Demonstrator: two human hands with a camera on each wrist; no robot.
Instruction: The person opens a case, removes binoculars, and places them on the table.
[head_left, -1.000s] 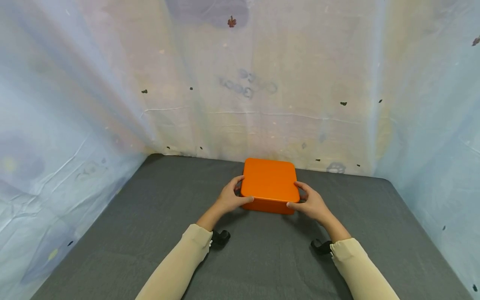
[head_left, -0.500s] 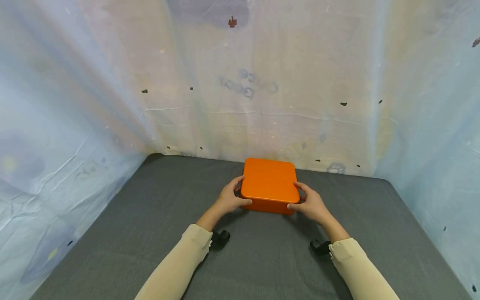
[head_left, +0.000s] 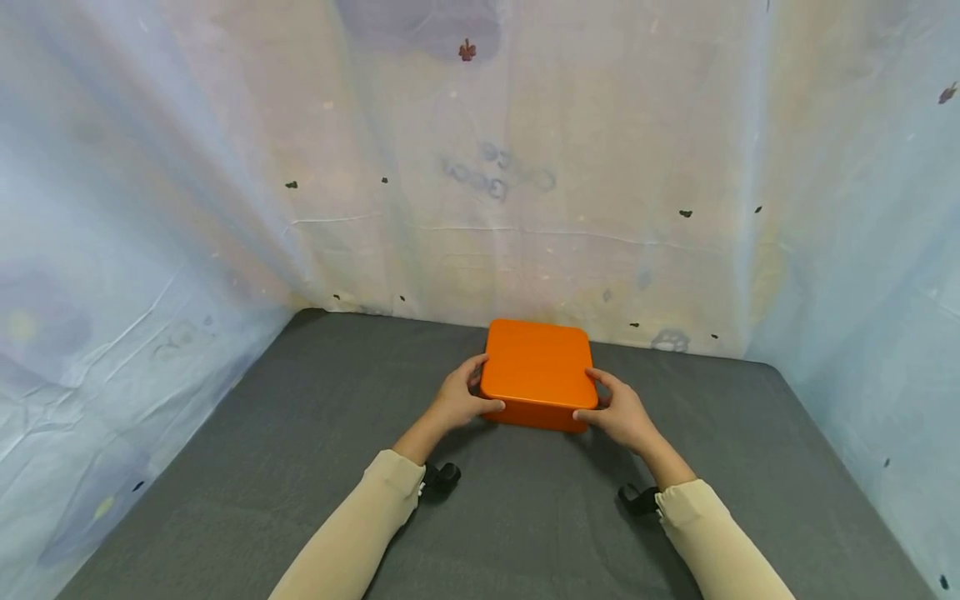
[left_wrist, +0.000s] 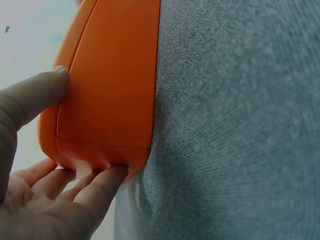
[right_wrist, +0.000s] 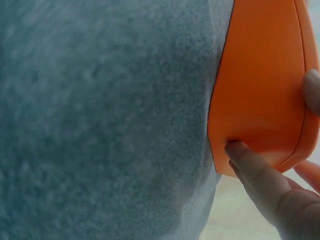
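An orange lidded box [head_left: 536, 362] with rounded corners rests on the grey cloth-covered table, close to its far edge. My left hand [head_left: 455, 400] holds its left near corner, thumb on the near side and fingers along the left side. At the opposite near corner, my right hand [head_left: 624, 414] grips the same way. In the left wrist view the thumb [left_wrist: 42, 90] lies by the lid seam and the fingertips press the box wall [left_wrist: 112, 75]. One right fingertip touches the lower wall [right_wrist: 260, 90] in the right wrist view, with the thumb up at the lid edge.
The grey table [head_left: 525, 517] stretches out around the box. Behind it hangs a pale patterned curtain [head_left: 600, 150], close to the box's far side, and more curtain encloses both sides. Black straps [head_left: 442, 477] sit at both wrists.
My left thumb has slid slightly left along the near side. Both hands stay at the box's corners, and the head view has tilted up a touch.
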